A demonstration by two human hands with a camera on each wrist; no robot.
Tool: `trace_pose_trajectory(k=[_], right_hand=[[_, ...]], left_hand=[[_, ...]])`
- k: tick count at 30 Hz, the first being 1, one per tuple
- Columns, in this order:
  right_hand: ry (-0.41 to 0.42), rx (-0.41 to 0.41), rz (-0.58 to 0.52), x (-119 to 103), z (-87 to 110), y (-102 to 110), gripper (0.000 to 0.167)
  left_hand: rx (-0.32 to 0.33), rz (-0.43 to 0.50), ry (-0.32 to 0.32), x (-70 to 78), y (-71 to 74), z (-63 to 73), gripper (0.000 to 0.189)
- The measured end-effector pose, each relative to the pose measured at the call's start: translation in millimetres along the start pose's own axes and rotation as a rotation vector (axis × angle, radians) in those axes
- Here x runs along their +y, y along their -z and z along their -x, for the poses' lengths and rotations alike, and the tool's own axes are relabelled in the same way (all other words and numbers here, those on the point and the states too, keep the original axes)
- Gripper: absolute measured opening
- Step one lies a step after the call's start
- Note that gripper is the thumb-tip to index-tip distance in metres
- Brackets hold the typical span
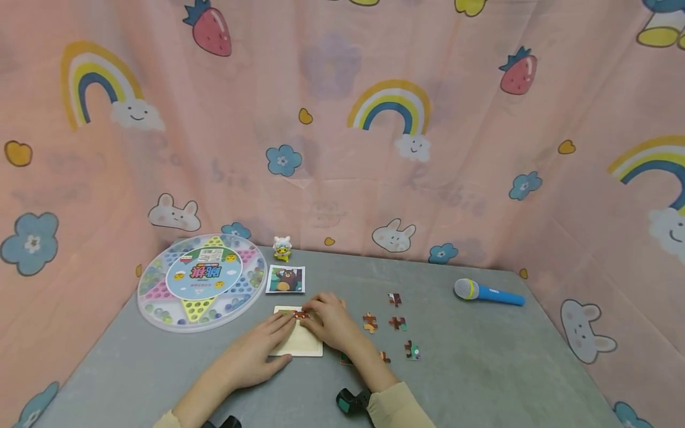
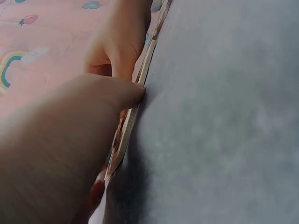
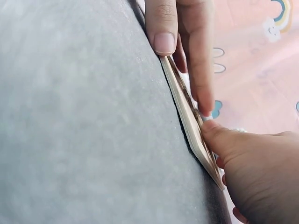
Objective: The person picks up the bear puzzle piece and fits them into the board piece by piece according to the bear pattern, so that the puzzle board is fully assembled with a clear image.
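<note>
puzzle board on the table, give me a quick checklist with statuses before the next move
1. Puzzle board flat on the table: ok, it lies flat.
2. Left hand on the board: ok, it rests along the left side.
3. Right hand at the brown piece: ok, its fingertips are on it near the far edge.
4. Brown piece fully seated: cannot tell, fingers cover much of it.
5. Loose pieces all uncovered: not ok, the right forearm partly hides some.
6. Picture card unobstructed: ok, beyond the board.

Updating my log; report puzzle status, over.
Left grip on puzzle board, right grip touching jigsaw piece. Loose pieces right of board. No obstruction visible.
</note>
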State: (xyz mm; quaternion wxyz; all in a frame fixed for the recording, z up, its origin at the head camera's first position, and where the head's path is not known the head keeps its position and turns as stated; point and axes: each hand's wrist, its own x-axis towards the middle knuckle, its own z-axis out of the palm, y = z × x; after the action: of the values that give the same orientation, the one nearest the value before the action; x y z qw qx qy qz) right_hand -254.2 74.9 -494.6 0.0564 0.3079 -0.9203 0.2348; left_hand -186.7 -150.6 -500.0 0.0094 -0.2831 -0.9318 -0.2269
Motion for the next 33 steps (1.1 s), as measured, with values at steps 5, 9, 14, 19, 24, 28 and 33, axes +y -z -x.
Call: trace_pose_trajectory(k=[5, 9, 14, 19, 24, 28, 33], right_hand=[[0.009, -0.001, 0.027, 0.1, -0.2, 0.1, 0.024], [0.005, -0.001, 0.033, -0.7, -0.2, 0.7, 0.024], [0.007, -0.004, 0.026, -0.7, 0.4, 0.8, 0.024], [0.008, 0.003, 0.027, 0.2, 0.6, -1.0, 0.023], [0.006, 0.009, 0.012, -0.4, 1.0, -0.9, 0.022], [-0.012, -0.001, -0.011, -2.1, 1.3, 1.0, 0.024], [-0.013, 0.013, -0.065, -3.6, -0.1, 8.6, 0.026]], left_hand=[[-0.028, 0.002, 0.008, 0.3, -1.1, -0.7, 0.072], [-0.032, -0.001, 0.012, 0.0, -1.4, -1.2, 0.071], [-0.040, 0.003, 0.015, 0.3, -1.1, -1.3, 0.071], [-0.025, 0.006, 0.007, -0.3, -0.7, -0.1, 0.071], [-0.016, 0.017, 0.012, -1.0, -1.8, 0.6, 0.071], [-0.012, 0.025, 0.010, -1.5, -2.8, 1.1, 0.071], [0.002, 0.024, 0.001, -2.0, -3.1, 1.5, 0.071]])
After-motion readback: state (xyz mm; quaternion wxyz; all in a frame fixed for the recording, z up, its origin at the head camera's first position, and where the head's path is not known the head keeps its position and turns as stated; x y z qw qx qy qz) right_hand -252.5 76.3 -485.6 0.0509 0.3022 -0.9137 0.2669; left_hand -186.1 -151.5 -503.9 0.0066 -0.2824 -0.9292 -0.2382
